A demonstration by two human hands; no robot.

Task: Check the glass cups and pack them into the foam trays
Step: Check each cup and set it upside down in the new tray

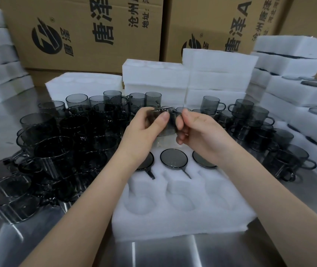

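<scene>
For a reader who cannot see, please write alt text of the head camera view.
Both hands, left hand and right hand, hold one smoky glass cup above a white foam tray on a metal table. The tray's far row holds three cups; its near three pockets are empty. Many loose cups stand on both sides, with foam stacks and cardboard boxes behind.

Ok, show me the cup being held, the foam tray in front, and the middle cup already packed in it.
held cup (166, 130), head view, on its lower glass wall between the hands.
foam tray (182, 224), head view, on its bare front wall.
middle packed cup (173, 158), head view, on its round centre.
</scene>
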